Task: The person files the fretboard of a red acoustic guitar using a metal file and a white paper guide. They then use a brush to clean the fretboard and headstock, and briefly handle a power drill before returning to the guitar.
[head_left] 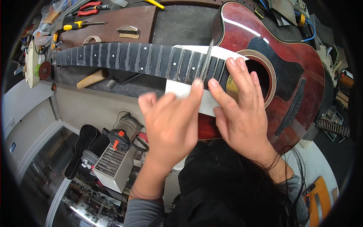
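Dark red guitar (287, 49) lay face up along the bench (177, 22), body to the right, neck running left; dark fingerboard (153, 58) bore pale dot markers. White sheets lined both its edges at the body end: far sheet (223, 51), near sheet (177, 89). Slim metal rod (207, 58) lay crosswise over the fingerboard, just left of the right hand (244, 96). Left hand (170, 121), motion-blurred, was mostly closed, fingertips on the rod's near end. Right hand was open, fingers spread, grasping nothing, over the body end of the fingerboard and the near side of the soundhole (269, 81). Wooden handle (92, 78) lay near of the neck. Far left: brown board (132, 19) with yellow-and-black screwdriver (77, 25); red-handled pliers (87, 12) beyond. Near left, below bench level: black case (85, 140).
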Available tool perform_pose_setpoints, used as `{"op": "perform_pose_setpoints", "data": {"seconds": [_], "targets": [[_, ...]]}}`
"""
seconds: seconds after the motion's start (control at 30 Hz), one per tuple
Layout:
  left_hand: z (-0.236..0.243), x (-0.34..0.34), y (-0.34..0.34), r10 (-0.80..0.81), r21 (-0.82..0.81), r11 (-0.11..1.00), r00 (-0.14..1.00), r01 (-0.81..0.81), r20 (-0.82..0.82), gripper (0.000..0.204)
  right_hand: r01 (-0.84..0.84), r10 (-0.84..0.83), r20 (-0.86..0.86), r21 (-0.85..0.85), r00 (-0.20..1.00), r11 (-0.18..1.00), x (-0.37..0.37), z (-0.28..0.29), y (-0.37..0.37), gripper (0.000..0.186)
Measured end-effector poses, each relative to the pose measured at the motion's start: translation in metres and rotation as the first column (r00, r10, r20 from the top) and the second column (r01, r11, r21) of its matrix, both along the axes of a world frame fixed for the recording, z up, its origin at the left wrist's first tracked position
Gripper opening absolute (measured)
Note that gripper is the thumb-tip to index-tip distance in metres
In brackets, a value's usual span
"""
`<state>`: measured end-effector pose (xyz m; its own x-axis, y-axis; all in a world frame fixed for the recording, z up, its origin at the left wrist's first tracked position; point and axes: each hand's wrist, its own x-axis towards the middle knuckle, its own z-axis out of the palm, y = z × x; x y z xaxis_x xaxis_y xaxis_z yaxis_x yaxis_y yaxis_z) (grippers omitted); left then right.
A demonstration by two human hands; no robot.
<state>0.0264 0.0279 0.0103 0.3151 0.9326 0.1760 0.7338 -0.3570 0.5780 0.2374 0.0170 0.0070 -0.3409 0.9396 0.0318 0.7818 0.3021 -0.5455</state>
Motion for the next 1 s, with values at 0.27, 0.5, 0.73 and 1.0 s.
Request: {"op": "perform_pose_setpoints", "data": {"seconds": [0.27,0.5,0.73,1.0], "targets": [[0.0,0.005,0.01,0.017,0.017,1.0,1.0,-0.017,-0.013,0.048,-0.025,0.024,0.053,0.022,0.998,0.999,0.0,0.001,-0.001,0.079],[0.014,-0.011,-0.03,0.012,-0.104,0.994,0.999,-0.016,-0.035,0.045,-0.006,0.006,0.056,0.01,0.998,1.0,0.002,0.003,0.0,0.077],[0.008,-0.005,-0.018,0.0,-0.068,0.998,0.999,-0.003,-0.045,0.048,0.0,0.0,0.047,0.01,0.999,1.0,0.002,0.002,-0.001,0.078],[0.011,0.012,0.015,0.046,-0.021,0.999,0.999,-0.046,0.021,0.037,-0.021,0.02,0.058,0.022,0.998,1.0,0.001,0.0,-0.002,0.077]]}}
